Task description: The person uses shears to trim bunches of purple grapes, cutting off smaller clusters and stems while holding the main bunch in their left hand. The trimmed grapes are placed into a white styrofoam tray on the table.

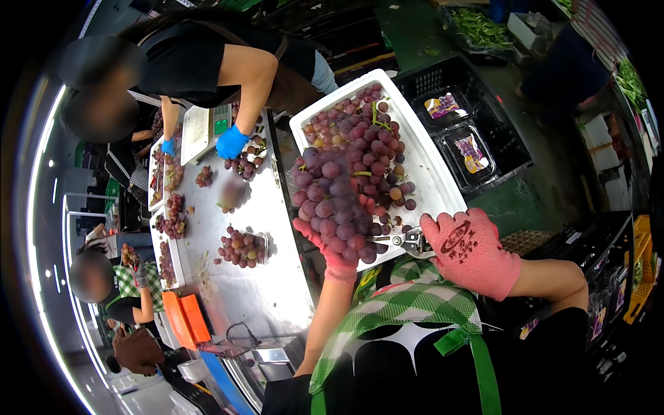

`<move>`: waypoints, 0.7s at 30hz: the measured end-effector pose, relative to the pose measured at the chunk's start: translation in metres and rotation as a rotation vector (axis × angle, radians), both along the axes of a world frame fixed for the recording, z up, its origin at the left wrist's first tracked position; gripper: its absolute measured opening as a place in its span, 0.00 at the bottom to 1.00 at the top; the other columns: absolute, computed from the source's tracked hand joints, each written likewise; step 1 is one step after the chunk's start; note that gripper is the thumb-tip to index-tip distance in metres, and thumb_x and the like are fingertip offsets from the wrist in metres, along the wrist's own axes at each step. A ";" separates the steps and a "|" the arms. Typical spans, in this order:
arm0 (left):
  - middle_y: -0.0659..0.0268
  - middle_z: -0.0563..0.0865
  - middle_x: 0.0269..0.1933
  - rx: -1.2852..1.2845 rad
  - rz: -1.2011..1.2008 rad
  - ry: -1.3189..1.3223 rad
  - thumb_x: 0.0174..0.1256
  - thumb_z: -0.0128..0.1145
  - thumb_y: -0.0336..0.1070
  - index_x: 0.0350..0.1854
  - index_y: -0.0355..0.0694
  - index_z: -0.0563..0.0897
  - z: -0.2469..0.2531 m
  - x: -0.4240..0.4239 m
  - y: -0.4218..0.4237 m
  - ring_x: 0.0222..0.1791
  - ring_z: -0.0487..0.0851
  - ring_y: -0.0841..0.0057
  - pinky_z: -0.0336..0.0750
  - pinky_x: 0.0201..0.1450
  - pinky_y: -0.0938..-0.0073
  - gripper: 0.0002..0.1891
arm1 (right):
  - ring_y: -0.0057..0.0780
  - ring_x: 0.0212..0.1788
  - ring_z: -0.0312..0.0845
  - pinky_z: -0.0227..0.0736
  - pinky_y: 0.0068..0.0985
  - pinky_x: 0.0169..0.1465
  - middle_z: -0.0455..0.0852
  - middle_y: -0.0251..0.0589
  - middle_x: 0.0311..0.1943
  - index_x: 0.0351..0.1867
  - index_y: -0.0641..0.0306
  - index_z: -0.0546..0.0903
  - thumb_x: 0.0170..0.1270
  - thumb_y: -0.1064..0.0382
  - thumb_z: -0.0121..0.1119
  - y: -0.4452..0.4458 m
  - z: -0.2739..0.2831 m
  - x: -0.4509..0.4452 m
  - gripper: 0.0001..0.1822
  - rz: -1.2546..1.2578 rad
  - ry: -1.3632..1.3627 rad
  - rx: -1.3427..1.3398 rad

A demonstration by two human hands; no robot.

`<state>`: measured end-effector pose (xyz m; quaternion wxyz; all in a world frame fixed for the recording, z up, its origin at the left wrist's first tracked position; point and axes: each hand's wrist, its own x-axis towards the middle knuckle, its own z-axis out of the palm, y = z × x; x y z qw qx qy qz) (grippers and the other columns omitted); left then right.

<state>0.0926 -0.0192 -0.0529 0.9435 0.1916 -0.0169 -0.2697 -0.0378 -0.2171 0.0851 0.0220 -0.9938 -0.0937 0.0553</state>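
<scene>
A large bunch of purple-red grapes (pixel 332 202) rests on my left hand (pixel 334 254), whose pink glove shows at the bunch's near side; some fingers are hidden beneath the fruit. My right hand (pixel 464 251), in a pink glove bearing printed writing, grips small pruning shears (pixel 410 241). The shears' blades point left and reach the lower right of the bunch; whether they touch a stem cannot be made out. Under and beyond it, more grapes (pixel 358 124) lie in a white foam box (pixel 433 171), some with green stems.
Beside the box, a metal table (pixel 244 207) carries a clear punnet of grapes (pixel 244 248), loose bunches and a weighing scale (pixel 199 132). A co-worker's blue-gloved hand (pixel 232 142) is near the scale. A black crate (pixel 498 124) with packed punnets stands right. An orange container (pixel 187 319) sits lower left.
</scene>
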 end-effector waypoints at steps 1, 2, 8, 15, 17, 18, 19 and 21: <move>0.54 0.65 0.68 0.089 0.054 0.002 0.52 0.40 0.81 0.70 0.39 0.56 -0.010 0.003 0.004 0.63 0.69 0.56 0.55 0.71 0.58 0.54 | 0.27 0.27 0.77 0.64 0.29 0.34 0.76 0.34 0.26 0.38 0.61 0.70 0.55 0.60 0.53 0.003 -0.001 -0.001 0.12 -0.011 -0.003 -0.004; 0.54 0.65 0.68 0.181 0.108 0.002 0.52 0.40 0.81 0.70 0.39 0.56 -0.014 0.005 0.006 0.63 0.69 0.56 0.55 0.71 0.57 0.54 | 0.28 0.27 0.77 0.64 0.29 0.33 0.75 0.34 0.26 0.38 0.61 0.70 0.55 0.59 0.53 0.006 -0.001 -0.002 0.12 -0.022 -0.007 -0.006; 0.55 0.65 0.67 0.242 0.128 -0.094 0.52 0.38 0.81 0.70 0.40 0.56 -0.021 0.015 0.011 0.60 0.70 0.58 0.56 0.69 0.56 0.53 | 0.29 0.26 0.76 0.64 0.29 0.34 0.76 0.35 0.26 0.37 0.61 0.70 0.55 0.55 0.55 0.016 0.001 0.000 0.15 -0.089 0.034 0.080; 0.58 0.65 0.68 -0.294 -0.158 -0.158 0.55 0.31 0.80 0.69 0.42 0.58 0.010 0.014 0.003 0.63 0.68 0.61 0.55 0.70 0.56 0.50 | 0.30 0.28 0.77 0.64 0.30 0.35 0.76 0.35 0.27 0.39 0.61 0.70 0.54 0.52 0.58 0.021 -0.002 0.006 0.19 -0.104 0.051 0.141; 0.60 0.63 0.69 -0.319 -0.157 -0.199 0.57 0.32 0.79 0.70 0.43 0.57 0.008 0.016 0.002 0.64 0.66 0.62 0.56 0.69 0.57 0.48 | 0.29 0.28 0.76 0.64 0.31 0.35 0.76 0.36 0.27 0.40 0.61 0.70 0.55 0.51 0.58 0.021 -0.001 0.009 0.19 -0.103 0.064 0.137; 0.61 0.62 0.69 -0.333 -0.165 -0.229 0.59 0.32 0.77 0.70 0.43 0.57 0.007 0.017 0.002 0.65 0.65 0.63 0.55 0.69 0.57 0.46 | 0.30 0.28 0.77 0.64 0.31 0.34 0.76 0.36 0.27 0.40 0.62 0.70 0.55 0.51 0.58 0.021 -0.001 0.011 0.20 -0.101 0.083 0.146; 0.62 0.61 0.70 -0.347 -0.172 -0.260 0.60 0.33 0.76 0.70 0.44 0.57 0.007 0.018 0.003 0.65 0.64 0.64 0.54 0.69 0.58 0.45 | 0.31 0.28 0.77 0.65 0.31 0.34 0.76 0.37 0.27 0.41 0.62 0.69 0.55 0.51 0.58 0.021 0.000 0.013 0.20 -0.099 0.101 0.155; 0.63 0.60 0.71 -0.395 -0.210 -0.334 0.61 0.34 0.75 0.70 0.44 0.57 0.008 0.022 0.004 0.67 0.62 0.68 0.50 0.71 0.59 0.44 | 0.32 0.28 0.78 0.66 0.32 0.33 0.76 0.38 0.27 0.41 0.64 0.69 0.55 0.51 0.58 0.020 -0.001 0.017 0.21 -0.092 0.130 0.190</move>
